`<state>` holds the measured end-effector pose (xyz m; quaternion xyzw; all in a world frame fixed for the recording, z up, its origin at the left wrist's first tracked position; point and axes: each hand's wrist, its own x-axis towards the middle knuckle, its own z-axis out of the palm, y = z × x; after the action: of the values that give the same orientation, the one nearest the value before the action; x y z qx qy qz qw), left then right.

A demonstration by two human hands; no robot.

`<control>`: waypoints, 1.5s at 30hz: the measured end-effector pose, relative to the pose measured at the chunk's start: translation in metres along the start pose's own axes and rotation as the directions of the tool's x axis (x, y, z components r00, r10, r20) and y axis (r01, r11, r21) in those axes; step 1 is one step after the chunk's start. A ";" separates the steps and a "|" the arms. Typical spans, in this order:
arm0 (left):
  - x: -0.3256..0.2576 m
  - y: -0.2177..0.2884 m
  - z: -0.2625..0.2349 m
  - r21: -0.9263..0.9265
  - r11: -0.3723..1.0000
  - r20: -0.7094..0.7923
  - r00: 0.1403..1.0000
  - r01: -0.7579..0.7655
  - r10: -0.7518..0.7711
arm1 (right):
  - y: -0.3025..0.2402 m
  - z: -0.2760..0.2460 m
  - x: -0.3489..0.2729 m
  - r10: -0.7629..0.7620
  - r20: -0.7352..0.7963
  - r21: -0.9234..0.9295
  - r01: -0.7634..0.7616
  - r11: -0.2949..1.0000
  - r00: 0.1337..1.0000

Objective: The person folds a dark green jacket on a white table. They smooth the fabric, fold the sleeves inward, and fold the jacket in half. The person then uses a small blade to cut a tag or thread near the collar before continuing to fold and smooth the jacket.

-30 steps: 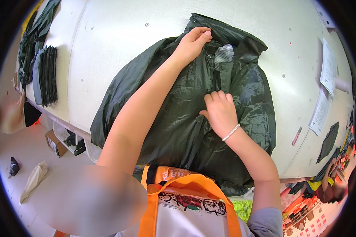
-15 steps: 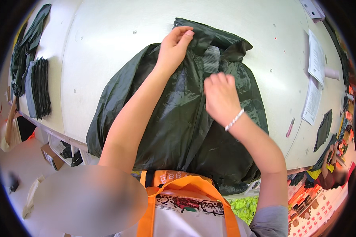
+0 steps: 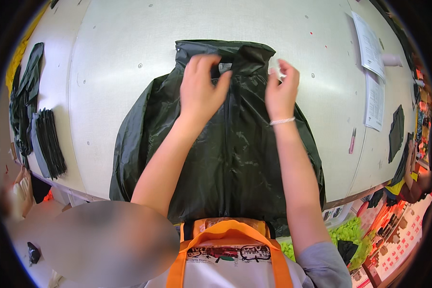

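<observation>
Dark green jacket [image 3: 225, 158] on counter [image 3: 115, 57] looks thin, limp, slippery; left hand [image 3: 200, 91] pinches collar, right hand [image 3: 282, 93] open above it.

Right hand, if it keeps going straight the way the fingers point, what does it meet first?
Probably the jacket's collar: the right hand points away across the dark green jacket, with bare white table beyond. Depth is unclear.

One dark green jacket [image 3: 235, 158], two paper sheets [image 3: 369, 43], one pink pen [image 3: 352, 140].
</observation>
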<state>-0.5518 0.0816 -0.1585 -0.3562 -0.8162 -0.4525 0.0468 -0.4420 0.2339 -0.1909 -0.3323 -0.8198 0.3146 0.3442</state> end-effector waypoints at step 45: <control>0.079 -0.016 0.084 -0.426 0.519 0.623 0.656 0.741 -0.426 | 0.019 -0.014 0.020 0.126 0.267 0.146 -0.169 0.975 0.956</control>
<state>-0.5994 0.1838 -0.1874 -0.1356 -0.6640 -0.5990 -0.4266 -0.4360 0.2635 -0.1900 -0.3194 -0.8009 0.4472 0.2377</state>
